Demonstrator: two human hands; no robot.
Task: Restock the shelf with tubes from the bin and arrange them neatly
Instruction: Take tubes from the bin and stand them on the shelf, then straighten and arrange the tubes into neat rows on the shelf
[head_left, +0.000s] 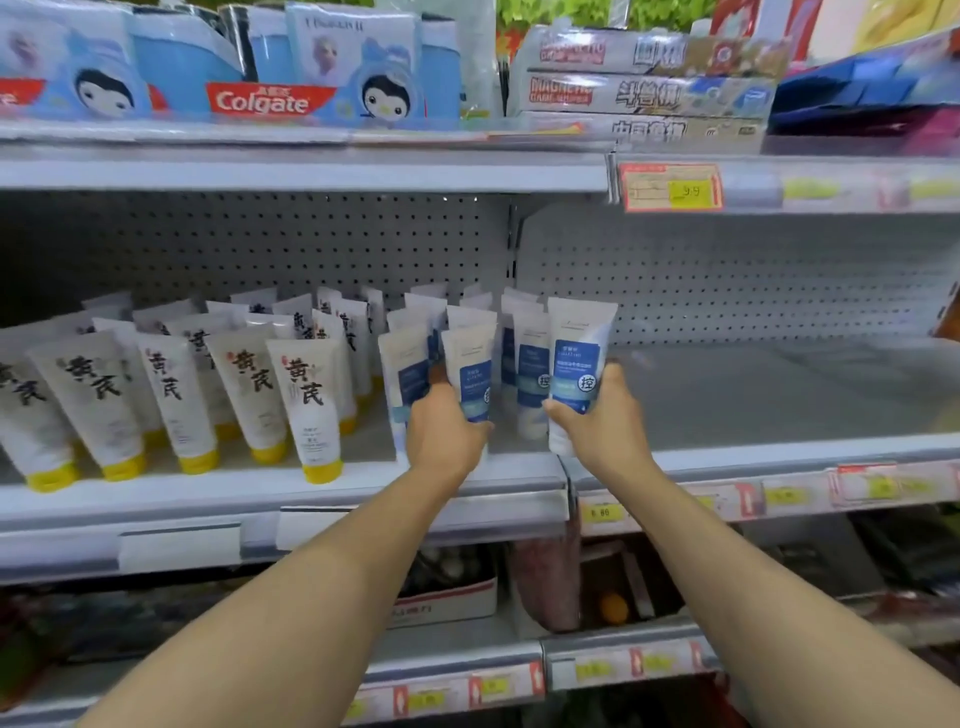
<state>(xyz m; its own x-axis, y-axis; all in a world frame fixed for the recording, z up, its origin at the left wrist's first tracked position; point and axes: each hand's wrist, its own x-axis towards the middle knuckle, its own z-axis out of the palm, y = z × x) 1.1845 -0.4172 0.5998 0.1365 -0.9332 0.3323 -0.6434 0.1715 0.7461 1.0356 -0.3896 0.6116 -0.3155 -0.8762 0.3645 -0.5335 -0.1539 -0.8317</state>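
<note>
Two hands at middle shelf (779, 452). Left hand (441, 431) gripped one blue-label tube (474, 374), fingers curled round lower body, in front row of blue-label group. Right hand (602, 415) gripped second blue-label tube (576, 364), upright at right end of group, base at shelf front edge. Blue-label tubes behind: about ten, exact count unclear, overlapped. Yellow-cap tubes (311, 400) left of them: five in front row, more behind, leftmost cut off. Caps of held tubes hidden by hands. Price tags (670, 187) blurred, mostly unreadable. Bin out of view.
</note>
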